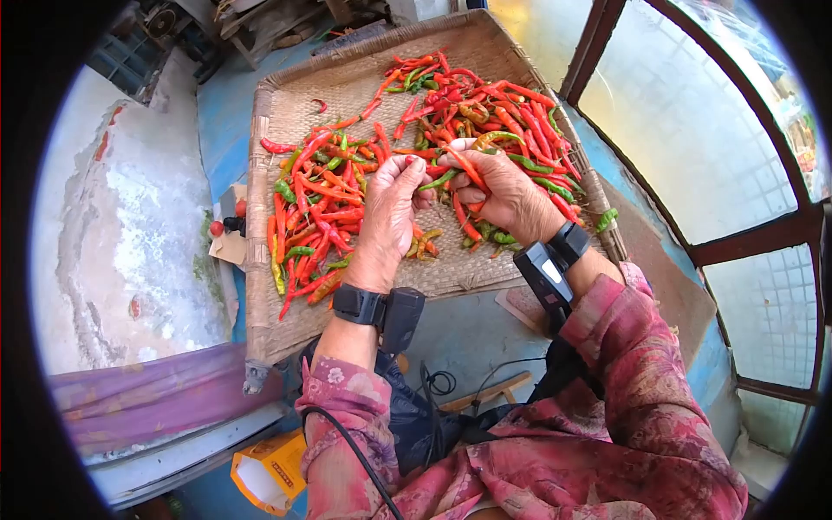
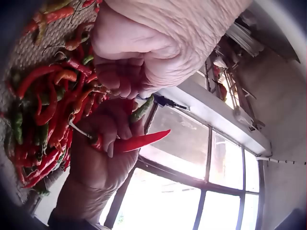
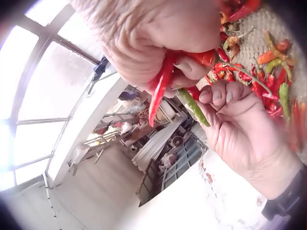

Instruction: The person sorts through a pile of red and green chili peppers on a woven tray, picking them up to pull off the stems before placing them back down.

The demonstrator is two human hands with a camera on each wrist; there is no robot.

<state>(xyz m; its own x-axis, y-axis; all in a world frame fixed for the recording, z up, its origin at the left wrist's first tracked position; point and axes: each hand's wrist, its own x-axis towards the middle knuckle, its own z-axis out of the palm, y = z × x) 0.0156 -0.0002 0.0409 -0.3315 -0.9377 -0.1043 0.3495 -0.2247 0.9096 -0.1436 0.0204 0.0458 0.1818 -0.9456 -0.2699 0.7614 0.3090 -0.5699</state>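
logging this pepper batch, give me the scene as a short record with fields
surface: woven tray
left heap: mostly red peppers, some green
right heap: red, orange and green peppers
left grip: pinches a red bit, mostly hidden
right grip: holds a red pepper and green pepper
beside tray: framed windows

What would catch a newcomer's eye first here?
Probably the mass of red and orange peppers, flecked with green, heaped on the woven tray. Next, the left hand and right hand working close together over the tray, a red pepper jutting from the right one. Then, perhaps, the pink patterned sleeves and the orange box at lower left.
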